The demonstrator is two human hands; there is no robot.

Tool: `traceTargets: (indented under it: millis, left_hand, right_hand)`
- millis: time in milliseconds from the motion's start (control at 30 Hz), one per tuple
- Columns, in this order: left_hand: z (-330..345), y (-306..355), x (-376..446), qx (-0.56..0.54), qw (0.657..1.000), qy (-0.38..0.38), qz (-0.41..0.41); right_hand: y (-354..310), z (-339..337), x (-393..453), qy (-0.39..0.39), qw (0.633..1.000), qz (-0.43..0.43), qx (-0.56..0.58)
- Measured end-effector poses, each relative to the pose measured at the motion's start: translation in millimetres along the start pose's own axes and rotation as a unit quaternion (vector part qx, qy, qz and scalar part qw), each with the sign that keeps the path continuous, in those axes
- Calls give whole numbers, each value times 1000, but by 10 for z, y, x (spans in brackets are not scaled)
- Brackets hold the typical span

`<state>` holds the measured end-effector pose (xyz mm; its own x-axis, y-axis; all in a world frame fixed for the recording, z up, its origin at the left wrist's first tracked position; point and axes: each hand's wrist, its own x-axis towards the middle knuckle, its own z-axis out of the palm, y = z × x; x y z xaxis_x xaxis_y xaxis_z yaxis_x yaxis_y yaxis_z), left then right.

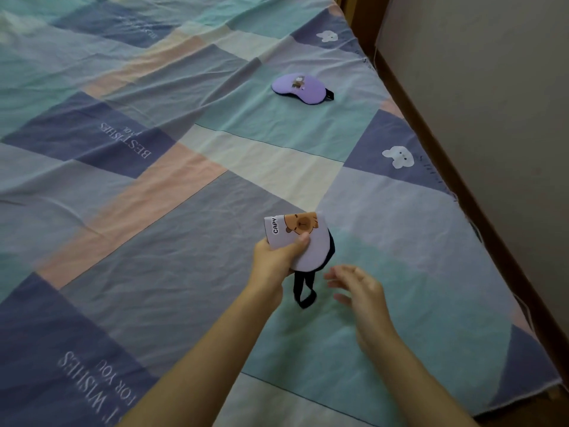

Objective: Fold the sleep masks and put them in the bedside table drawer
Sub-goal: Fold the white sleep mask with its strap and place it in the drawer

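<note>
My left hand [275, 258] pinches a folded pale lilac sleep mask [300, 237] with a brown capybara print, held above the bed. Its black elastic strap [303, 289] dangles below the hand. My right hand [358, 288] hovers just right of the strap, fingers spread, holding nothing. A second sleep mask [300, 87], purple with a small animal print, lies flat and unfolded farther up the bed near the right edge. No drawer or bedside table is in view.
A patchwork sheet [154, 195] in teal, blue, pink and cream covers the bed. The wooden bed frame [480, 195] runs along the right side, with a beige wall [492, 87] right beyond it.
</note>
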<state>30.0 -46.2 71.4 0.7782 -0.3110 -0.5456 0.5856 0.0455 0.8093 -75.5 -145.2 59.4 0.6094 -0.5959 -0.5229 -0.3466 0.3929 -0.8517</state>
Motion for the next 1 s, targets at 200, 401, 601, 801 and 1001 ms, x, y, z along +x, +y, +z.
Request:
traceTargets:
  millis: [200, 401, 601, 801, 1001]
  left_hand:
    - [-53, -98, -35, -25, 998, 44, 31]
    - [-97, -124, -42, -42, 997, 60, 40]
    - [-51, -165, -92, -52, 996, 58, 49]
    - [-159, -119, 5, -30, 990, 107, 85]
    - [-400, -173, 108, -51, 983, 166, 51]
  right_hand:
    - [264, 247, -144, -53, 998, -40, -25]
    - [261, 253, -178, -9, 995, -81, -62]
    - [284, 331, -224, -42, 972, -156, -173]
    - [271, 331, -226, -93, 992, -63, -47]
    - [-21, 9, -128, -123, 893, 99, 422]
